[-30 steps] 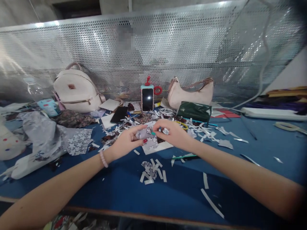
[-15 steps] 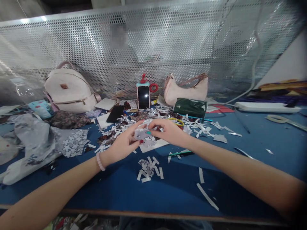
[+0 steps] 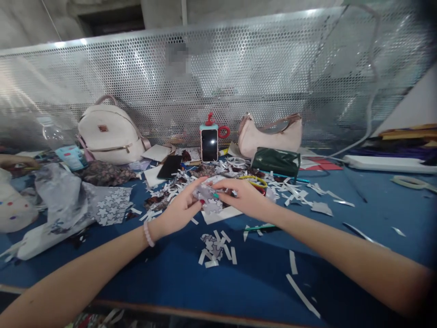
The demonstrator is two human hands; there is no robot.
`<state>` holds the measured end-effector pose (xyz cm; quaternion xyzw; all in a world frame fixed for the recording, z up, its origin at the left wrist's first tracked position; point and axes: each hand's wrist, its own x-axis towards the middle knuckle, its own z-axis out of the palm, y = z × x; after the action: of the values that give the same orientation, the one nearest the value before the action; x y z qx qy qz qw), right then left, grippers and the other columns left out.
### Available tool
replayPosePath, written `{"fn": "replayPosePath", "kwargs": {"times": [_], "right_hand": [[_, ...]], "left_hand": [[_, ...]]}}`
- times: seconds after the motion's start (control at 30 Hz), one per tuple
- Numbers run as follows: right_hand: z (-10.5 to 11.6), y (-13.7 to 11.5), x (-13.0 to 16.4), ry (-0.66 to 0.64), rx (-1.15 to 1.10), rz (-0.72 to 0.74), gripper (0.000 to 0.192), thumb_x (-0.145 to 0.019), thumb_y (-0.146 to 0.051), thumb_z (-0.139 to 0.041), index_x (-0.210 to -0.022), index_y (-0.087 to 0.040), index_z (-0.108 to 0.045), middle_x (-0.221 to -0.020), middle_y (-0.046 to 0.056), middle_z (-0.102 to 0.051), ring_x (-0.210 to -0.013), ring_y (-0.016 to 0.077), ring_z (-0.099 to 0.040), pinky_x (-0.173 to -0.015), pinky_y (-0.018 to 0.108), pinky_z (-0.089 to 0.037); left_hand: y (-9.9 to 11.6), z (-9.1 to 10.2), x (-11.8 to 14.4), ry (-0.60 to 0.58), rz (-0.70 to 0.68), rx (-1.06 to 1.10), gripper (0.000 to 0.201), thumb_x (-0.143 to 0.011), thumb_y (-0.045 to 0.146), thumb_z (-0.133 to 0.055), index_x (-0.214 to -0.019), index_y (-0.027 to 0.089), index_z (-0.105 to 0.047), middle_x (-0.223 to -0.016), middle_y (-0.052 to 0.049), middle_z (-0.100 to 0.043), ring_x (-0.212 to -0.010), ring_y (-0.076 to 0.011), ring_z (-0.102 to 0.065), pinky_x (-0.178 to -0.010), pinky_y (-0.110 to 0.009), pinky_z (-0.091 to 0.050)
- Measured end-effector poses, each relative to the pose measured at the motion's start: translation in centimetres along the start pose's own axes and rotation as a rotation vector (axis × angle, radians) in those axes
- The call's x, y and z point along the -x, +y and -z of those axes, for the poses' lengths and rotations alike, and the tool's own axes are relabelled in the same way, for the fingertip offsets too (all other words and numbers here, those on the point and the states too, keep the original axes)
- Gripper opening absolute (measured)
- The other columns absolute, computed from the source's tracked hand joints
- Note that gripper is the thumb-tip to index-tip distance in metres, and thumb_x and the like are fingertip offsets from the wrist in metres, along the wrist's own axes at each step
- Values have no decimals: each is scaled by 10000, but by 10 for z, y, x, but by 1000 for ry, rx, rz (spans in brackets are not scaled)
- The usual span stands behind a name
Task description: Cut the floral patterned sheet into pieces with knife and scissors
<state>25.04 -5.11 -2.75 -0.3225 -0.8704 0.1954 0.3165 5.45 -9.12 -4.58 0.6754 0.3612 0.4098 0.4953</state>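
Observation:
Between my two hands is a grey patterned fabric piece [image 3: 210, 206] with pale flower shapes on it. My left hand [image 3: 182, 205] grips its left side, thumb in front. On the other side, my right hand [image 3: 241, 197] pinches the upper right part of the piece. Just beneath it lies a white card [image 3: 221, 215]. Nearer to me on the blue table [image 3: 164, 278] rests a small heap of white paper strips and grey flower cut-outs [image 3: 213, 248]. A larger grey cloth with flower shapes [image 3: 111, 205] lies to the left of my left hand.
White strips and dark scraps surround the hands. Behind stand a pale backpack [image 3: 111, 134], a phone [image 3: 209, 146] and a pink handbag [image 3: 269, 134]. A dark green pouch [image 3: 276, 161] lies before the handbag. A green tool [image 3: 261, 227] sits under my right forearm. Another person's hand [image 3: 17, 164] shows far left.
The camera view has shifted, so the scene sits lower and further right. Both hands still hold the fabric piece, its angle slightly changed. Another person's hand has come into view at far left.

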Motion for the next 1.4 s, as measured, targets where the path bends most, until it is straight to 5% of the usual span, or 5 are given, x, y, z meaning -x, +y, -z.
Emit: {"fn": "replayPosePath", "kwargs": {"times": [0.17,0.33,0.67,0.93,1.4], "right_hand": [[-3,1,3,50,63,138,350,-804,-166,-466,-1143,-210,-543,-1070,82,-611,-914,193,-585,-739,336,-503],[-5,-3,6,39,132,312,123,-829,-193,-493,-916,-199,-581,-1049,109,-557,-1004,227,-525,-832,396,-465],[-6,-2,4,-1,-2,163,109,-787,-143,-482,-733,-201,-557,-841,55,-590,-794,180,-562,-710,320,-456],[-3,-16,6,-123,-16,47,162,-761,-154,-484,-828,-200,-624,-866,42,-636,-711,151,-573,-604,257,-431],[-3,-12,4,-73,-44,-53,157,-762,-218,-467,-779,-192,-621,-646,-1,-599,-544,127,-502,-500,242,-373]], "left_hand": [[-4,-2,1,-12,-68,37,666,-799,140,-520,-1404,248,-261,-1316,-97,-487,-1021,-185,-571,-849,-278,-464],[-2,-9,4,-8,-92,63,760,-783,133,-528,-1433,241,-149,-1424,-109,-353,-1093,-205,-536,-922,-325,-439],[-6,-10,5,-39,-117,75,736,-799,157,-558,-1409,335,-187,-1473,-103,-269,-956,-178,-609,-812,-318,-494],[-4,-18,8,7,-41,155,824,-710,106,-625,-1394,305,-211,-1471,-133,-264,-956,-175,-622,-775,-272,-499],[-4,-14,7,43,-64,70,800,-710,91,-592,-1394,297,-231,-1455,-161,-289,-764,-102,-636,-672,-230,-488]]}}
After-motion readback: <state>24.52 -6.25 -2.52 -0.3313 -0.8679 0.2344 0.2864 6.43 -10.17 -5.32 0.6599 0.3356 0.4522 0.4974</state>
